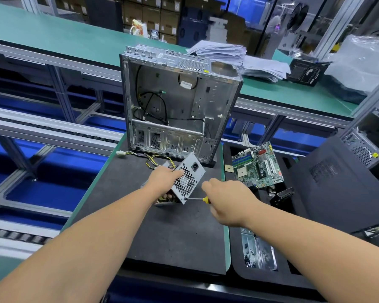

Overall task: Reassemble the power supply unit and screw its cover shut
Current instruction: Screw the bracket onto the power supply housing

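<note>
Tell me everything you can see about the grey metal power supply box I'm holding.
The grey metal power supply box is a small sheet-steel unit, held tilted above the dark bench mat. The face towards the camera has a honeycomb vent with a fan behind it and a black mains socket near its top corner. Its lower side looks open, showing internal parts. Yellow and black wires run from it to a white plug. The left hand grips it; the yellow-handled screwdriver in the right hand meets its lower corner.

The grey power supply unit (187,179) sits tilted on the dark mat, perforated fan face up, yellow-black wires trailing.
</note>
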